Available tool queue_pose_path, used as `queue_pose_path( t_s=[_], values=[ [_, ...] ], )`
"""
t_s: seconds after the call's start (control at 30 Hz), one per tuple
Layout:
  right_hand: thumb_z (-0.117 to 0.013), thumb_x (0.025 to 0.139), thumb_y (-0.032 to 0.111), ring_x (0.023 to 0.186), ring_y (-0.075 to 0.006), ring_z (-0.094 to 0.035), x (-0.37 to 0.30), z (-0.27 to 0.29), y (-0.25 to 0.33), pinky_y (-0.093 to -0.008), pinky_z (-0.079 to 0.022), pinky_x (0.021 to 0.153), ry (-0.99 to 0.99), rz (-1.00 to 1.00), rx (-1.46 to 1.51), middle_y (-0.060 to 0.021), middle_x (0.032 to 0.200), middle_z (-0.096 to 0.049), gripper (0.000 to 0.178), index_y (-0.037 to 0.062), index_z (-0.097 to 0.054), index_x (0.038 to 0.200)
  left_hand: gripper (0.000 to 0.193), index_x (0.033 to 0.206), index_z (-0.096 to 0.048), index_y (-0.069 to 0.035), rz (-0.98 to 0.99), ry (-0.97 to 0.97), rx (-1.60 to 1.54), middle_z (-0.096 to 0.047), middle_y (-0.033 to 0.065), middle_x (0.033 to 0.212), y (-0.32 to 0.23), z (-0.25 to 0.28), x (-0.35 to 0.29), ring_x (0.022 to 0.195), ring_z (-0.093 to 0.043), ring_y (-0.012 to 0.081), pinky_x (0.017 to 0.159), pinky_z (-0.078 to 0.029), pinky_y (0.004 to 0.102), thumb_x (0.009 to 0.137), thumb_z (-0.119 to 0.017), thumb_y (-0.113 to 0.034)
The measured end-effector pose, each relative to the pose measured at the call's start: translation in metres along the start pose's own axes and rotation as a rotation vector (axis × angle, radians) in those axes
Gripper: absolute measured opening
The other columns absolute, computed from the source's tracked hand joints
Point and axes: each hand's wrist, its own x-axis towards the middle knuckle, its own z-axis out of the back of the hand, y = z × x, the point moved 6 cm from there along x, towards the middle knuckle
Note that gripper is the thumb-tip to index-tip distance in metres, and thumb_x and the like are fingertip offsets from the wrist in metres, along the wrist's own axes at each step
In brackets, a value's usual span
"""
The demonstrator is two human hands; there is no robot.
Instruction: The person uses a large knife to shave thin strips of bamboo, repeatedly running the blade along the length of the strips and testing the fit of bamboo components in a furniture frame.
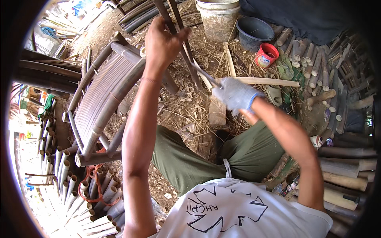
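My bare left hand is raised, its fingers closed round a long dark bamboo strip. Two dark lengths run up past these fingers to the top edge; whether they are one split piece or two, I cannot tell. My right hand, in a grey glove with a blue cuff, is closed on a knife, whose handle the glove hides. The narrow blade points up and left and meets the bamboo below my left hand. A pale inner face of bamboo shows beside the blade. Under the glove stands a wooden block.
To the left stands a bamboo frame with slats. A whitish bucket, a black basin and a red pot sit at the far side. Bamboo poles are stacked right; cut tubes lie left. Shavings litter the ground.
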Motion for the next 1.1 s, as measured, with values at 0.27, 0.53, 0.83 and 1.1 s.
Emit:
queue_pose_path(
  t_s=[0.27,0.53,0.83,1.1],
  values=[
    [-0.053,0.094,0.037,0.046,-0.0275,-0.062,-0.008,0.036,-0.066,-0.0422,-0.054,0.049,0.080,-0.066,-0.104,-0.0163,0.054,-0.057,0.046,-0.0045,-0.055,0.073,0.017,0.089,-0.070,-0.003,0.121,0.004,-0.221,-0.072,0.0082,0.076,0.012,-0.101,-0.002,0.066,-0.064,0.0123,0.065,-0.054,0.0308,0.090,-0.075,-0.019],
    [-0.054,0.098,0.034,0.067,-0.0399,-0.067,-0.016,-0.006,-0.097,-0.0497,-0.054,0.061,-0.198,-0.124,-0.306,-0.0210,0.072,-0.066,0.034,0.0013,-0.061,0.094,0.014,0.083,-0.070,-0.005,0.140,-0.149,-0.584,-0.062,-0.0018,0.067,0.032,-0.134,-0.015,0.055,-0.047,0.0031,0.049,-0.036,0.0204,0.087,-0.080,-0.013],
    [-0.051,0.097,0.042,0.075,-0.0465,-0.068,0.025,-0.171,-0.299,-0.0521,-0.055,0.071,-0.152,-0.237,-0.076,-0.0294,0.079,-0.067,0.049,-0.0054,-0.064,0.101,0.021,0.086,-0.069,-0.003,0.167,-0.073,-0.620,-0.055,-0.0063,0.068,0.006,-0.145,-0.030,0.060,-0.044,0.0022,0.055,-0.033,0.0184,0.085,-0.084,-0.017],
    [-0.058,0.101,0.029,0.050,-0.0154,-0.061,0.000,-0.085,-0.187,-0.0313,-0.052,0.044,-0.146,-0.219,1.296,-0.0064,0.077,-0.063,0.033,-0.0009,-0.056,0.116,0.034,0.076,-0.056,-0.014,-0.001,-0.391,-0.660,-0.045,-0.0036,0.056,0.043,-0.131,-0.034,0.041,-0.035,0.0032,0.032,-0.030,0.0213,0.103,-0.056,-0.035]
  ],
)
